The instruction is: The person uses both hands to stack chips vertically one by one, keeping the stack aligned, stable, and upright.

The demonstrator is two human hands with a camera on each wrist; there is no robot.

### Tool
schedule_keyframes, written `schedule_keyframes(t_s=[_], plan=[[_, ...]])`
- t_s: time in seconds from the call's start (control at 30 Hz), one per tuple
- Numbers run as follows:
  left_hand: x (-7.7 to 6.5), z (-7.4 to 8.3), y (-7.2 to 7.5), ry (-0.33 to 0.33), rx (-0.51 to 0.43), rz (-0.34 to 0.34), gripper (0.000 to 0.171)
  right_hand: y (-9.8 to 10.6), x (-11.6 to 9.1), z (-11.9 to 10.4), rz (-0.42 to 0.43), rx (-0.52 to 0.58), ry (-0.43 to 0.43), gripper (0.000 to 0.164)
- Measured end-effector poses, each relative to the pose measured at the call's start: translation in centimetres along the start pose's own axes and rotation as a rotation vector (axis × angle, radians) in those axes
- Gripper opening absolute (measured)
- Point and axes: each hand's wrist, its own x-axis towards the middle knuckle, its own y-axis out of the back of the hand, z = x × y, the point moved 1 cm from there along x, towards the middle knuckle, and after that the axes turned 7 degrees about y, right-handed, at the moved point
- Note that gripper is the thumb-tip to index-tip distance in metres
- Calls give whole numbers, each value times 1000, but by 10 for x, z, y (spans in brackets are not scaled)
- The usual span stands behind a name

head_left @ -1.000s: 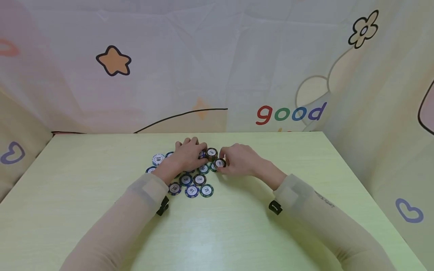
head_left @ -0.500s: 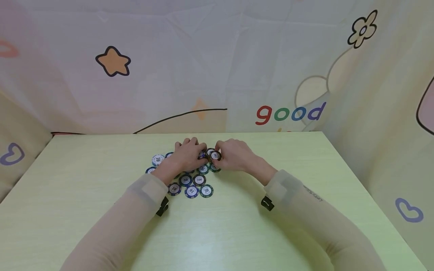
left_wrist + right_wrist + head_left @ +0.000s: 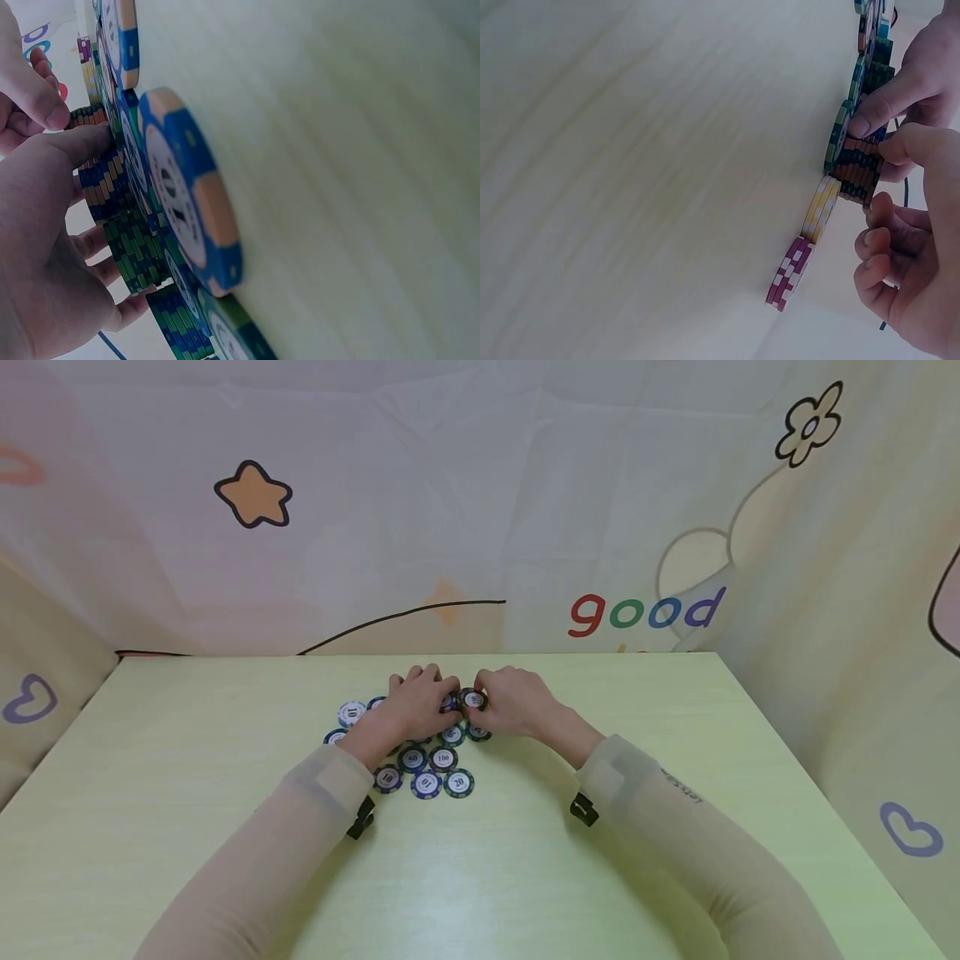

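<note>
My left hand (image 3: 408, 706) lies over the rows of poker chips, its thumb and index finger around a blue-and-tan poker chip stack (image 3: 105, 187). Its other fingers reach behind a green stack (image 3: 137, 251). Beside it my right hand (image 3: 517, 702) pinches a dark poker chip (image 3: 473, 698) between thumb and index finger, at the top of a black-and-orange stack (image 3: 859, 169). The right hand's remaining fingers curl free of the chips. In front of the stacks lie flat poker chips (image 3: 426, 784), several marked with numbers. The left hand covers part of the rows.
A short yellow stack (image 3: 821, 208) and a purple stack (image 3: 790, 274) stand past the dark stack, hidden by my right hand in the head view. A white-and-blue chip (image 3: 352, 713) sits at the far left of the group. A printed curtain (image 3: 375, 527) hangs behind the table (image 3: 480, 877).
The right hand has moved left and away from me with the dark chip, from in front of the dark stack to on top of it. The left hand has stayed in place.
</note>
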Motion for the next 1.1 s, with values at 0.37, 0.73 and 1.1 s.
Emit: schedule_keyframes(t_s=[0.37,0.73,1.1], plan=[[0,0,0,-2,1,3,44,-2,0,0,-13,2,-12,42],[-2,1,2,1,4,1,43,3,-7,5,-14,63,13,40],[-2,2,2,1,6,-4,42,1,-7,6,-7,86,8,35]])
